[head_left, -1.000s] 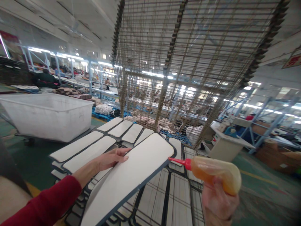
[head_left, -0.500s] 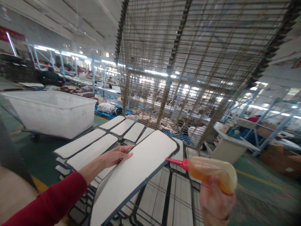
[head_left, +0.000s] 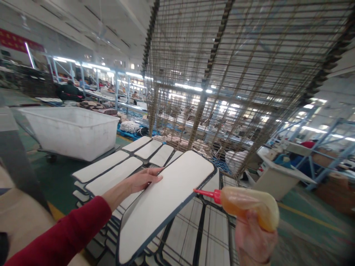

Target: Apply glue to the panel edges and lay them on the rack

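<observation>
My left hand (head_left: 145, 180) grips the far-left edge of a long white panel (head_left: 169, 199) with a dark edge strip, holding it tilted above a stack. My right hand (head_left: 255, 234) is wrapped round a squeeze bottle (head_left: 249, 205) of amber liquid, which lies sideways. Its red nozzle (head_left: 210, 194) points left, with the tip at the panel's dark right edge. Under the held panel, several similar white panels with dark borders (head_left: 107, 166) lie in rows on wire racks (head_left: 191, 229) stacked in layers.
A tall wire rack (head_left: 205, 74) leans upward behind the stack. To the left stands a white tub (head_left: 74, 129) on a wheeled cart. At right is a table (head_left: 280, 173) with things on it. A seated person (head_left: 70, 90) and lit workbenches are farther back.
The nozzle tip has moved a little along the panel's dark edge toward me. The camera view has shifted slightly left. Both hands keep their hold.
</observation>
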Demonstrator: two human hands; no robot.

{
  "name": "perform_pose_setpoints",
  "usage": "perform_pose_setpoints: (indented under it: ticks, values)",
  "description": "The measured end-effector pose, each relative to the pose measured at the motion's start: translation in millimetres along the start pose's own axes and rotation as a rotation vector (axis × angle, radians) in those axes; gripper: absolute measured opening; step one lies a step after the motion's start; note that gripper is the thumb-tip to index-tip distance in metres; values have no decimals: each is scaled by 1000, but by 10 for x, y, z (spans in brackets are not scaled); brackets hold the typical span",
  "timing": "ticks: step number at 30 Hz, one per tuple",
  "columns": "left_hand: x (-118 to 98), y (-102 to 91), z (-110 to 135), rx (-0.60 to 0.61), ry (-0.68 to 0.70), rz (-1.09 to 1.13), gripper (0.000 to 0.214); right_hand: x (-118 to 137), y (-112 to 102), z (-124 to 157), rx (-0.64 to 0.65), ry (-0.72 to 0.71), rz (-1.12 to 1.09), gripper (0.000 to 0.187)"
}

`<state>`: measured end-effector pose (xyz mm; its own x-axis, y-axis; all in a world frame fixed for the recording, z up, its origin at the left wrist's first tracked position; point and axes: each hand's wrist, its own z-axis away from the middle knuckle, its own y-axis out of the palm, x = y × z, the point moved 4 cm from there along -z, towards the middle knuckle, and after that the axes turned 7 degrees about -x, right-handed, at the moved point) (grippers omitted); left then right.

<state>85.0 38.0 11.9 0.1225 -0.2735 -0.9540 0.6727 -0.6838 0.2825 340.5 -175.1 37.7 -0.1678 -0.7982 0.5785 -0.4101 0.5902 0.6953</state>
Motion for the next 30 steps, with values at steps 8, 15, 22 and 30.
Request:
perform_pose_setpoints:
  ticks: [8, 15, 22, 30]
  values:
    - [-56, 72, -43, -24, -5, 25, 60, 47, 68, 44, -15, 29, -34, 37]
    - [-90, 119, -75, -140, -27, 62, 60, 86, 96, 78, 12, 30, -40, 36]
    - [-151, 155, -97, -162, -40, 82, 58, 117, 121, 115, 47, 2, 6, 30]
    - [-218, 157, -143, -162, -54, 83, 65, 108, 124, 157, 76, -4, 39, 28]
